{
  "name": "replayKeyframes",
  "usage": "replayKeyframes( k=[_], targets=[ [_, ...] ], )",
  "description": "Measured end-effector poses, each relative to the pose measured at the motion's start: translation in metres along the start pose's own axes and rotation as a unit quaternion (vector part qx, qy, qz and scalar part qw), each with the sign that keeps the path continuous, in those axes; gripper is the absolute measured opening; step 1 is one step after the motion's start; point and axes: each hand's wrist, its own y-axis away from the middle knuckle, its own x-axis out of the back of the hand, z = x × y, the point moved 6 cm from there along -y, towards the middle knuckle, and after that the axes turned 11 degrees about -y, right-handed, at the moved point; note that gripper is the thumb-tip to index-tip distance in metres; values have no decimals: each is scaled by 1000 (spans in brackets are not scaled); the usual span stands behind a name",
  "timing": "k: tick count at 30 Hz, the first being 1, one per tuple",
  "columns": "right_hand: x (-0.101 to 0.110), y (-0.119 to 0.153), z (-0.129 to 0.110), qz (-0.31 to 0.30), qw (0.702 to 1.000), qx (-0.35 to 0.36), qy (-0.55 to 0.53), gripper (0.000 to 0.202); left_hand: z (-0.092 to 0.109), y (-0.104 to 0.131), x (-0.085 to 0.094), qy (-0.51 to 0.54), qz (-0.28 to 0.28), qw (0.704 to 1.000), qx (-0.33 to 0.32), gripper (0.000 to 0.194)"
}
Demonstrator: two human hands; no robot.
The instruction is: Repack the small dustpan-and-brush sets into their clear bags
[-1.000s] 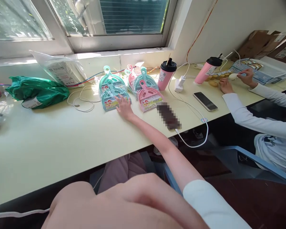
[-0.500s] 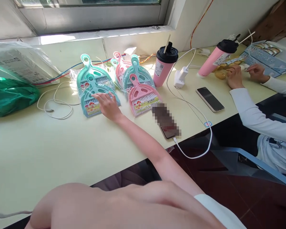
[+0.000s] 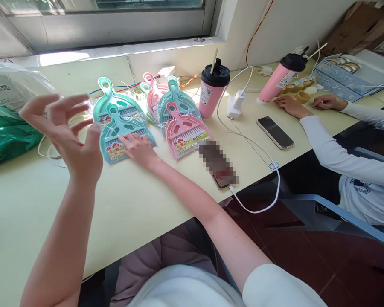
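Observation:
My left hand [image 3: 72, 136] is raised above the table at the left, fingers spread and curved, holding nothing. My right hand [image 3: 139, 149] rests with its fingers on the lower edge of a wrapped teal dustpan-and-brush set [image 3: 124, 125]; the fingers lie apart. Behind it leans another teal set [image 3: 105, 91]. Just right of them stand a pink wrapped set [image 3: 187, 132], a teal one [image 3: 179, 96] and a further pink one [image 3: 150, 87], partly hidden.
Beside the sets stands a pink cup [image 3: 209, 100], then a white charger [image 3: 235, 105], a cabled phone [image 3: 222, 181] and another phone [image 3: 275, 132]. A green bag [image 3: 13, 138] lies left. A co-worker's hands [image 3: 292, 106] rest near a second pink cup [image 3: 273, 87].
My left arm has swung up from the bottom of the view to above the left of the table. My right hand stays at the teal set. The co-worker's hands have moved apart and lowered.

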Motion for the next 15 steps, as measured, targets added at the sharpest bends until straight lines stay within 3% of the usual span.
replayKeyframes(
  k=[2, 4, 5, 7, 11, 15],
  targets=[
    [1, -1, 3, 18, 1000, -18, -11, 38, -64, -11, 11, -87, 18, 992, 87, 51],
    [0, -1, 2, 14, 999, -16, -29, 34, -137, -2, 21, -126, 9, 961, 246, 34],
    [0, -1, 2, 15, 999, -22, -40, 31, -165, 7, 25, -119, 1, 945, 305, 27],
    [0, -1, 4, 19, 996, -53, -70, 24, -198, 27, 25, -76, -36, 923, 375, 17],
    [-1, 1, 2, 16, 986, -107, -128, 11, -195, 50, 25, 32, 7, 914, 405, 24],
    [-7, 11, -14, -7, 979, -113, -169, 9, -183, 54, 24, 22, -38, 921, 388, 28]
  ],
)
